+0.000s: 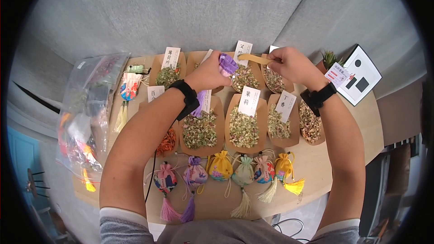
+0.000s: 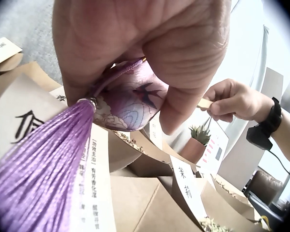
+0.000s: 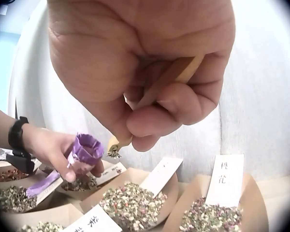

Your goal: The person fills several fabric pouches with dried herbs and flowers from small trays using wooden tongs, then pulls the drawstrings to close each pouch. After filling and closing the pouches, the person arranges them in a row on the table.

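My left hand (image 1: 207,75) grips a purple drawstring sachet (image 1: 228,65) over the back row of trays. Its gathered mouth stands open towards the scoop in the right wrist view. A long purple tassel (image 2: 43,169) hangs from the sachet, whose pink-lilac side shows a swallow pattern in the left wrist view. Between thumb and fingers, my right hand (image 1: 294,66) pinches a slim wooden scoop (image 1: 254,58). Dried herb bits (image 3: 114,152) sit at the scoop's tip, beside the sachet's rim. Below lies a paper tray (image 1: 258,73) of dried herbs with a white label card (image 1: 242,49).
Two rows of paper trays hold dried herbs and petals (image 1: 199,131). Along the front lie several tasselled sachets (image 1: 220,166). At left are a clear plastic bag (image 1: 86,108) and another sachet (image 1: 129,86). A framed sign (image 1: 360,76) and potted plant (image 1: 328,59) stand right.
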`<state>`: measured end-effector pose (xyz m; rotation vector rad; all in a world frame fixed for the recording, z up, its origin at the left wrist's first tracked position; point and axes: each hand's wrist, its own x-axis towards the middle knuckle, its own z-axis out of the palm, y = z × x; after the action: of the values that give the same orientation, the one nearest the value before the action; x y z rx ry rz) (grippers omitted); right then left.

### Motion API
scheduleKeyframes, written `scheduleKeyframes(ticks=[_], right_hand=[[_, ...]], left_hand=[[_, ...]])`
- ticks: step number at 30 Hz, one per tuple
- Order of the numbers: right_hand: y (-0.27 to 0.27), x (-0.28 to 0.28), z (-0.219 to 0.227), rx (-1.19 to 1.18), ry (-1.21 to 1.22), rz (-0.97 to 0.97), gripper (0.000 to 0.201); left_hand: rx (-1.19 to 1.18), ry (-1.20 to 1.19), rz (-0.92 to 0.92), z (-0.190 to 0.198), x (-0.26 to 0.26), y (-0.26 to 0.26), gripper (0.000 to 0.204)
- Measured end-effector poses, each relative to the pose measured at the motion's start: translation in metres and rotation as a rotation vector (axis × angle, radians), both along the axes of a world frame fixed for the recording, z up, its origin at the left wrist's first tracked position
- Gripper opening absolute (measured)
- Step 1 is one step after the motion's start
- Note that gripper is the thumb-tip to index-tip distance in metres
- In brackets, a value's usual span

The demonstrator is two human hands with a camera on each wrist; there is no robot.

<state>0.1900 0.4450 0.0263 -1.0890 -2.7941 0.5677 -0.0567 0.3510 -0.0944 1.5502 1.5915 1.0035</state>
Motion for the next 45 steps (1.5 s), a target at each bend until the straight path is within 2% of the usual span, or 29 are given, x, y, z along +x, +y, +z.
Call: scheduleKeyframes(ticks=[2, 3, 5, 6, 8, 9, 11, 16, 18, 23, 27, 30, 32, 39, 42, 45], right_hand=[[-0.006, -0.007, 0.002, 0.093, 0.082, 0.124, 0.021], [-0.007, -0.01, 0.002, 0.093, 0.083, 0.122, 0.021], [-0.005, -0.015, 0.001, -0.06, 0.092, 0.054, 0.023], [0.0, -0.015, 0.0, -0.063, 0.092, 0.055, 0.023], [0.015, -0.011, -0.008, -0.109, -0.038, -0.061, 0.026], [0.018, -0.008, -0.016, -0.109, -0.037, -0.061, 0.026], [0.026, -0.003, -0.04, 0.051, -0.144, -0.073, 0.028], [0.04, -0.006, -0.089, -0.012, -0.115, -0.067, 0.031], [0.033, -0.015, -0.089, -0.016, -0.107, -0.072, 0.031], [0.022, -0.02, -0.079, -0.337, -0.088, -0.109, 0.029], [0.021, -0.015, -0.074, -0.341, -0.106, -0.078, 0.026], [0.023, -0.01, -0.078, -0.272, -0.152, 0.005, 0.026], [0.024, -0.006, -0.087, -0.053, -0.089, 0.136, 0.024], [0.016, -0.006, -0.088, 0.1, -0.139, 0.097, 0.023], [0.019, 0.0, -0.086, 0.162, -0.117, 0.137, 0.024], [0.019, 0.008, -0.075, 0.139, -0.029, 0.095, 0.022]], left_hand=[[0.01, -0.043, -0.01, -0.001, 0.002, 0.001, 0.079], [0.018, -0.086, -0.019, -0.001, 0.003, 0.001, 0.079], [0.0, -0.075, -0.011, 0.002, 0.004, 0.0, 0.079], [-0.018, -0.065, 0.0, 0.006, 0.005, -0.002, 0.079], [-0.018, -0.043, 0.005, 0.008, 0.004, -0.006, 0.079], [-0.014, -0.021, 0.005, 0.008, 0.004, -0.006, 0.079], [-0.025, -0.051, -0.006, 0.005, 0.002, -0.003, 0.079], [-0.001, -0.058, -0.018, -0.001, -0.001, -0.002, 0.082], [-0.011, 0.015, 0.03, 0.006, 0.0, -0.005, 0.083], [-0.012, -0.008, 0.026, 0.007, -0.002, -0.006, 0.083], [-0.016, -0.013, 0.027, 0.005, -0.003, -0.006, 0.083], [0.004, -0.018, 0.029, 0.004, -0.002, -0.005, 0.083], [-0.001, -0.022, 0.032, 0.004, -0.002, -0.006, 0.083], [-0.025, 0.001, 0.025, 0.01, 0.001, -0.007, 0.086], [-0.016, 0.04, 0.029, 0.011, 0.001, -0.007, 0.083], [0.003, 0.02, 0.02, 0.005, 0.0, -0.004, 0.079]])
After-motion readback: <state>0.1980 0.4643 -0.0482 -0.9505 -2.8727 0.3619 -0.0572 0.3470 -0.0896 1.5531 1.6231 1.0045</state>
